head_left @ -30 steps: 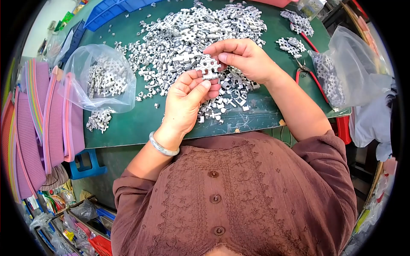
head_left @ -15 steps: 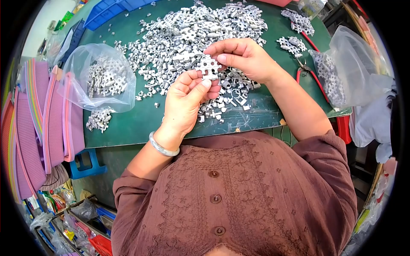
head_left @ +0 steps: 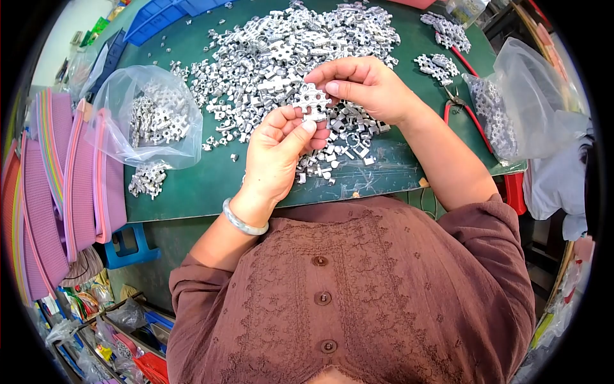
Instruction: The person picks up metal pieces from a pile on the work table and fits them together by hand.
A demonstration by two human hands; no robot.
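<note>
A silver metal piece with several holes [head_left: 313,102] is held up over the near part of a large heap of small metal parts [head_left: 281,54]. My left hand [head_left: 279,144], with a pale bangle at the wrist, pinches the piece's lower end between thumb and fingers. At the piece's upper right edge is my right hand [head_left: 363,86], its thumb and index finger closed together there. Whether a small part sits between those fingertips cannot be made out. The heap lies on a green table [head_left: 211,189].
Clear bags of metal pieces stand left [head_left: 160,121] and right [head_left: 495,118]. Red-handled pliers [head_left: 470,118] lie by the right bag, near joined pieces [head_left: 438,67]. Blue bins [head_left: 157,19] stand at the back left; purple woven material [head_left: 80,173] hangs over the left edge.
</note>
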